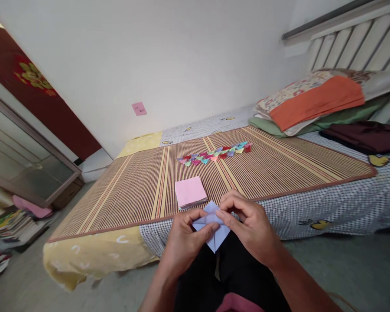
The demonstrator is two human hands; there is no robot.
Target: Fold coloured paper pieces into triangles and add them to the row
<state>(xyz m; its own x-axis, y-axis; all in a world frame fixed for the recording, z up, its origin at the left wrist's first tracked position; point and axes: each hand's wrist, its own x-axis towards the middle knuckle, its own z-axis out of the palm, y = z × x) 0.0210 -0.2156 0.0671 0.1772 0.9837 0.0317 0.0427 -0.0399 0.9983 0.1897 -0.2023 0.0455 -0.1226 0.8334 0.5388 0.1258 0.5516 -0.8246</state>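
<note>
A sheet of light blue origami paper (211, 219), creased and turned to a diamond, is held above my lap near the bed's edge. My left hand (187, 236) pinches its left side, thumb on top. On the right side, my right hand (247, 223) grips the paper between thumb and fingers; some fingertips are hidden behind it. Just beyond lies a stack of square paper (191, 191) with a pink sheet on top. Farther back, several small folded paper pieces (214, 154) in many colours stand in rows on the mat.
A striped bamboo mat (130, 186) covers the bed. Pillows with an orange cloth (318, 104) are piled at the right, beside dark folded clothing (364, 136). A pink note (139, 108) is on the wall. Books (11, 227) lie at the lower left.
</note>
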